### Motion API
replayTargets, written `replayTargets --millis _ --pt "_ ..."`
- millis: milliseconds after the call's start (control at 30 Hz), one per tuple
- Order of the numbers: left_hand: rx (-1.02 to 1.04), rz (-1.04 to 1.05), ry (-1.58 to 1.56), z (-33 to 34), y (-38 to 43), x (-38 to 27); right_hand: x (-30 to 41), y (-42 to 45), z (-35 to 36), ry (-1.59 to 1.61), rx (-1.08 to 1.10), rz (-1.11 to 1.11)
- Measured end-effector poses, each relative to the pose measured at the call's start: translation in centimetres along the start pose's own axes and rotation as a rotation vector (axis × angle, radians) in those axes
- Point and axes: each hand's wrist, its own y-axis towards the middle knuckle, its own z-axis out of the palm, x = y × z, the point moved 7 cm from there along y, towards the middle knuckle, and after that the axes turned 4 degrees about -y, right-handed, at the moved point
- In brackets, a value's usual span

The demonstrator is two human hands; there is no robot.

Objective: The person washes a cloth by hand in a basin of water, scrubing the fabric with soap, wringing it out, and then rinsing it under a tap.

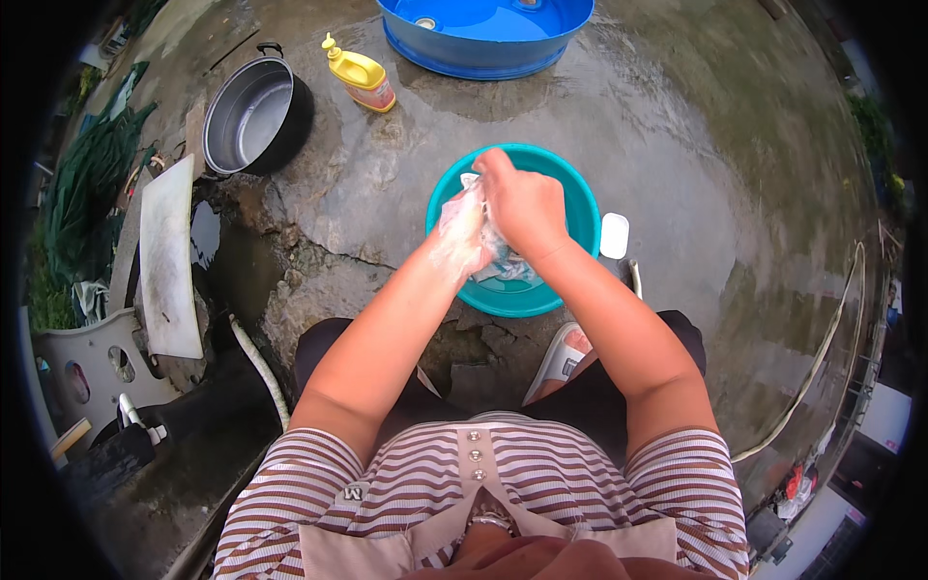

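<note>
A round teal plastic basin [589, 196] stands on wet concrete before me, with a little water and wet, light-coloured cloth [507, 270] low inside it. Over the basin my hands are pressed together. My left hand [466, 221], covered in white suds, lies palm up with a sudsy white cloth [471, 181] on it. My right hand [528, 206] is closed on part of this cloth, its knuckles upward. Beside the basin's right rim lies a small white dish-like piece [614, 235]. Much of the cloth is hidden by my fingers.
A large blue tub [478, 61] holding water stands at the top. Left of it are a yellow pump bottle [362, 78] and a dark metal pot [301, 119]. A white board [170, 268] leans at the left, near broken concrete and a pale hose [261, 370].
</note>
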Motion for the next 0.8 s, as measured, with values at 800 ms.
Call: replayTargets --millis 800 --pt "-0.221 0.028 0.147 3.9 -1.4 0.8 -1.0 0.7 -1.7 0.138 -0.084 0.036"
